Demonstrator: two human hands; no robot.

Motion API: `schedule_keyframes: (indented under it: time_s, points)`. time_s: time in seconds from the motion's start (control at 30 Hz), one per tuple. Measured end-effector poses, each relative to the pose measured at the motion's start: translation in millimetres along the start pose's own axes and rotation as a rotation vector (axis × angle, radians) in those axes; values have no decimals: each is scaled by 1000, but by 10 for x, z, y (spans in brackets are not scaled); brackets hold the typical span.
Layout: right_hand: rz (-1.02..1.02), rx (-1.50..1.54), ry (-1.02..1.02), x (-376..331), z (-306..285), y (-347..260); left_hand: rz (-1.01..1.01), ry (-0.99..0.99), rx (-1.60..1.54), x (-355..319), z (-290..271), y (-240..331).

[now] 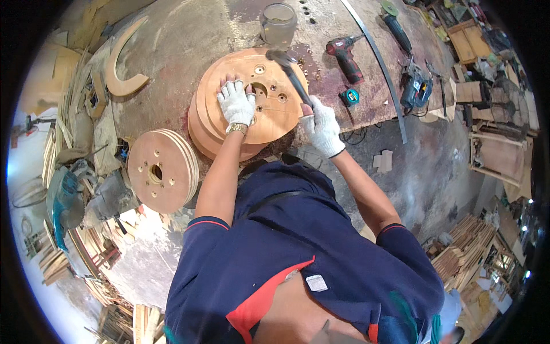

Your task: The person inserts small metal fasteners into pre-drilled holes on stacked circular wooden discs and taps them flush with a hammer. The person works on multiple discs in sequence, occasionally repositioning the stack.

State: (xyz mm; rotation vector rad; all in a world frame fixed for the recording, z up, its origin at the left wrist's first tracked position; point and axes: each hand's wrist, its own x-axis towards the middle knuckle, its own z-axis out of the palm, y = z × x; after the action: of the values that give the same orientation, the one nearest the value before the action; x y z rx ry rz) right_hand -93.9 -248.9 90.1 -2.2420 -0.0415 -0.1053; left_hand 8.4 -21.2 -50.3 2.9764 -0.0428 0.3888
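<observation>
A stack of round wooden discs [281, 123] lies on the worktable, its top disc pierced by a central hole and several small holes around it. My left hand [235, 104], in a white fingerless glove, rests flat on that disc with the fingers spread, left of the central hole. My right hand [321, 127], gloved the same way, is wrapped round the handle of a hammer [293, 77]. The hammer's head is raised over the far right part of the disc; whether it touches the wood I cannot tell.
Right of the discs lie a cordless drill [346, 59], a tape measure [349, 97], a long metal strip [382, 63], a jigsaw [416, 86] and an angle grinder [396, 33]. A jar [278, 24] stands beyond. At left are a curved wooden piece [123, 85] and another disc stack [157, 189].
</observation>
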Motion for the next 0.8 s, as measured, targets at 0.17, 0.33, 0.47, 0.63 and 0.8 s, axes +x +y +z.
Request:
schedule_keyframes:
  time_s: [0.17, 0.33, 0.47, 0.63, 0.8]
  points:
    - [257, -248, -310, -151, 467, 1089, 40, 2, -33, 32, 37, 25]
    - [396, 92, 48, -296, 257, 1169, 95, 54, 63, 31, -71, 31]
    - [562, 188, 284, -305, 332, 1672, 127, 36, -56, 113, -145, 493]
    - [695, 378, 380, -317, 366, 1951, 708, -115, -113, 399, -89, 1540]
    - [637, 324, 410, -309, 477, 2094, 732, -350, 287, 562, 305, 1925]
